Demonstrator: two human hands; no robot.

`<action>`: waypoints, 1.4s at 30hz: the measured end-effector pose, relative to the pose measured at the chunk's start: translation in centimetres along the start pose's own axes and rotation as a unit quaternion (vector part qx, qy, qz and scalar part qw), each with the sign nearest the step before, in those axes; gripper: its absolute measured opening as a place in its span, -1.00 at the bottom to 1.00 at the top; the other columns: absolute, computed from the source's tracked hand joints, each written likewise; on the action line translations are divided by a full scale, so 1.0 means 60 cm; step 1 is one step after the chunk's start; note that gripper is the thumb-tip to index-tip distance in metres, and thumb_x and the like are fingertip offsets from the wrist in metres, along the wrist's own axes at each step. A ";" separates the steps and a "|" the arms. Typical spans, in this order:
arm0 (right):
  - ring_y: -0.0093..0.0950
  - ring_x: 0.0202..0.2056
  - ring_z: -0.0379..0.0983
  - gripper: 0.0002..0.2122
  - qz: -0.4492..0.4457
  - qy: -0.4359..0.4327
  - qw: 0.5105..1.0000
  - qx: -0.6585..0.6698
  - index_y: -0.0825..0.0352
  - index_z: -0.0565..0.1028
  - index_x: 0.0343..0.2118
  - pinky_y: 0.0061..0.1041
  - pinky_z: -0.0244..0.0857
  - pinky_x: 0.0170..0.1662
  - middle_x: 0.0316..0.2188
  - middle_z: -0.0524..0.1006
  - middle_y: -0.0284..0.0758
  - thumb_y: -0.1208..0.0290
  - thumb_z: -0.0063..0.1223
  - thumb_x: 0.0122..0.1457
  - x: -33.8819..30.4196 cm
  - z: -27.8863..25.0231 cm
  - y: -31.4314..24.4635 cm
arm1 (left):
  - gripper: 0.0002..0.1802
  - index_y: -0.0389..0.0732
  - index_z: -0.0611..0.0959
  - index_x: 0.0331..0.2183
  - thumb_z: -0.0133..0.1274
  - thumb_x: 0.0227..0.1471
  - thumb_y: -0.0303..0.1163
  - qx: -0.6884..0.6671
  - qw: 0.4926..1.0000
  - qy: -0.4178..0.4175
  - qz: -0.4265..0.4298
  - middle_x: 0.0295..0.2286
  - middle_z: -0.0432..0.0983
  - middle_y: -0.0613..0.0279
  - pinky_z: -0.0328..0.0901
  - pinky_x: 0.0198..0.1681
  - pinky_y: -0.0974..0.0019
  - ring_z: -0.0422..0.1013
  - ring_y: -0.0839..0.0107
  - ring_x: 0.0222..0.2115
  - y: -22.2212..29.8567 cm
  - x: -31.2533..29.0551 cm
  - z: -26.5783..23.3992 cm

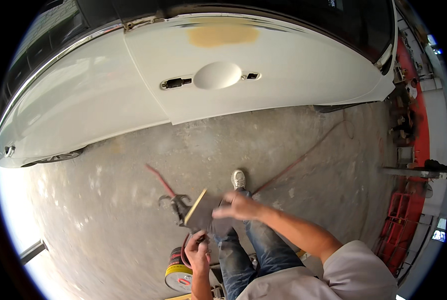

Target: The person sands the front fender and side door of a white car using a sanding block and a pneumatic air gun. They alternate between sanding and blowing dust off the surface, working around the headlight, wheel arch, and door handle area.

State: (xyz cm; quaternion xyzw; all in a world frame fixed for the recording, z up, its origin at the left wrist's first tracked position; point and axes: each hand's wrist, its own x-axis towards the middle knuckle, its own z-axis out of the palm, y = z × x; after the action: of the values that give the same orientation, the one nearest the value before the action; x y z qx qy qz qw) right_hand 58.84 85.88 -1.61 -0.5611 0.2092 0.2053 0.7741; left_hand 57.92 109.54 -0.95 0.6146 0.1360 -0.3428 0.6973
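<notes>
In front of my legs, my left hand (198,254) is closed around the dark handle end of what looks like a sander (201,214). Its flat grey face is turned up and has a yellow edge. A dark red hose loops down beside that hand. My right hand (237,206) is over the grey face at its right side, its fingers smeared by motion. Whether they grip a sheet there I cannot tell. Just left of the sander is a dark, hooked metal piece (177,207) with a red hose (158,177) running from it.
A white car (148,107) spans the far side, a tan filler patch (222,35) on its door below the window. Another red hose (303,157) crosses the concrete floor (108,200) at right. A yellow-and-red drum (178,275) stands near my left forearm; red racks (396,215) line the right.
</notes>
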 end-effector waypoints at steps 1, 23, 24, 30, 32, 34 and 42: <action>-0.59 -0.31 0.44 -0.66 0.048 0.059 0.996 0.050 0.37 0.53 -0.13 -0.53 0.32 -0.16 -0.32 0.59 -0.30 0.34 0.20 0.02 0.016 -0.027 -0.014 | -0.59 -0.34 0.57 -0.21 0.10 0.08 -0.17 -0.002 1.000 0.013 0.017 -0.44 0.45 0.21 0.28 -0.38 0.43 0.34 0.48 -0.47 -0.018 0.002 -0.020; -0.59 -0.49 0.41 -0.66 -0.188 0.474 0.857 0.068 0.56 0.58 -0.42 -0.56 0.28 -0.39 -0.55 0.56 -0.29 0.26 0.27 0.04 0.244 -0.131 -0.248 | -0.80 -0.41 0.58 -0.37 -0.02 0.11 -0.44 0.137 0.983 0.090 -0.080 -0.58 0.42 0.22 0.22 -0.52 0.47 0.30 0.54 -0.60 0.059 -0.063 -0.105; -0.57 -0.49 0.42 -0.67 -0.180 0.499 0.840 0.116 0.54 0.58 -0.40 -0.55 0.29 -0.38 -0.57 0.56 -0.31 0.26 0.25 0.06 0.235 -0.134 -0.254 | -0.80 -0.41 0.59 -0.37 -0.02 0.10 -0.45 0.137 0.982 0.090 -0.094 -0.58 0.42 0.22 0.22 -0.51 0.47 0.30 0.54 -0.60 0.063 -0.063 -0.102; -0.59 -0.43 0.41 -0.66 -0.196 0.501 0.776 0.330 0.57 0.57 -0.36 -0.57 0.28 -0.32 -0.46 0.56 -0.26 0.28 0.26 0.06 0.295 -0.085 -0.243 | -0.86 -0.38 0.60 -0.34 0.03 0.08 -0.50 0.084 0.993 0.068 -0.054 -0.63 0.41 0.26 0.11 -0.70 0.57 0.26 0.62 -0.70 0.060 -0.058 -0.095; -0.60 -0.53 0.41 -0.69 -0.235 0.461 0.834 0.190 0.56 0.58 -0.41 -0.57 0.28 -0.44 -0.52 0.56 -0.29 0.30 0.27 0.04 0.271 -0.128 -0.227 | -0.88 -0.38 0.61 -0.36 0.03 0.07 -0.52 0.106 0.988 0.076 -0.078 -0.63 0.41 0.27 0.11 -0.71 0.57 0.25 0.62 -0.71 0.066 -0.064 -0.106; -0.60 -0.49 0.47 -0.66 -0.244 0.461 0.823 0.224 0.51 0.57 -0.33 -0.58 0.32 -0.46 -0.45 0.59 -0.26 0.25 0.28 0.05 0.236 -0.136 -0.259 | -0.87 -0.38 0.61 -0.35 0.03 0.07 -0.52 0.123 0.985 0.086 -0.083 -0.64 0.40 0.28 0.11 -0.71 0.57 0.25 0.63 -0.70 0.059 -0.065 -0.113; -0.59 -0.45 0.32 -0.57 -0.136 0.452 0.878 0.078 0.52 0.52 -0.48 -0.54 0.23 -0.36 -0.51 0.49 -0.30 0.10 0.14 0.13 0.231 -0.122 -0.214 | -0.86 -0.38 0.62 -0.35 0.03 0.07 -0.51 0.109 0.989 0.065 -0.070 -0.63 0.40 0.29 0.12 -0.60 0.56 0.23 0.63 -0.66 0.060 -0.061 -0.110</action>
State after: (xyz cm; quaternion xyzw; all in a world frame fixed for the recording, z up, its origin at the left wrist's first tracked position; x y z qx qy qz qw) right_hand 76.70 76.38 -1.32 -0.5536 0.4731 -0.1946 0.6571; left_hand 59.11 117.00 2.67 0.6972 0.1855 -0.3627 0.5899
